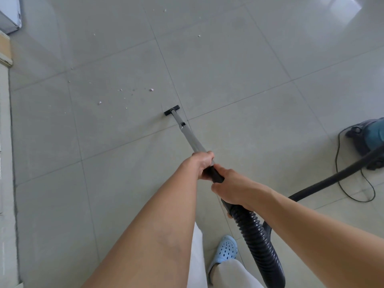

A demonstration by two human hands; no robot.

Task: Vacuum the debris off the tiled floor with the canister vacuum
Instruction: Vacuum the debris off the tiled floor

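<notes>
Firmly, your left hand [204, 163] and right hand [232, 189] clamped the grey wand [190, 136]; its black nozzle [171, 110] sat beside white debris [151, 90].

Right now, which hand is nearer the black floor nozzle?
Left. The left hand grips the silver metal wand above the black floor nozzle; the right hand holds the handle behind.

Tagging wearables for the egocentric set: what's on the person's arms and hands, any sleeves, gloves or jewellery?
Nothing worn on either. The left hand and right hand are bare, no gloves, and no rings, watch or bands show. Both forearms are bare right to the frame edge, with no sleeve in view. No markings visible.
</notes>
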